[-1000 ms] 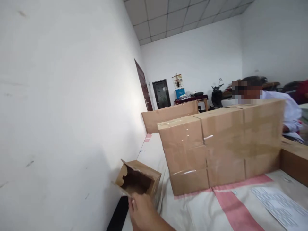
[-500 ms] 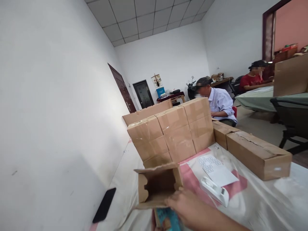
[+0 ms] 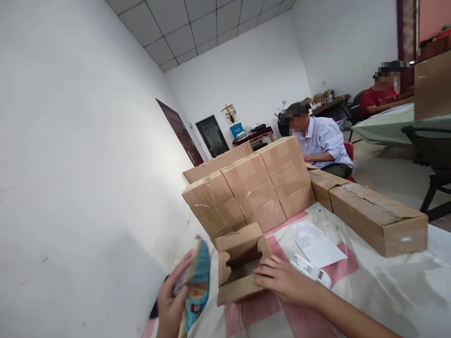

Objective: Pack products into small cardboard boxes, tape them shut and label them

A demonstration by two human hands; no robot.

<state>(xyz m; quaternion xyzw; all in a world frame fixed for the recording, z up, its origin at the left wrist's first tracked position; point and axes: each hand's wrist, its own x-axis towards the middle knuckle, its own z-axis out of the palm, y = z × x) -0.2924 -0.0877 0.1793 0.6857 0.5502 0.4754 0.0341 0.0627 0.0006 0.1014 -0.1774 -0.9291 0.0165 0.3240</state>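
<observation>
An open small cardboard box [image 3: 237,263] lies on its side on the table, its mouth facing me. My right hand [image 3: 282,280] rests on the box's lower right flap, fingers curled over it. My left hand [image 3: 171,300] is raised at the lower left and grips a flat blue and orange packet [image 3: 197,284], held upright just left of the box.
Stacked sealed cartons [image 3: 253,188] stand behind the open box. Long cartons [image 3: 377,216] lie to the right. A white tape dispenser [image 3: 312,271] and a label sheet [image 3: 313,239] lie beside my right hand. A black phone [image 3: 155,310] sits by the wall. Two people sit at the back right.
The packet has come up from below the frame in my left hand. My right hand has settled on the box flap. The view has shifted slightly.
</observation>
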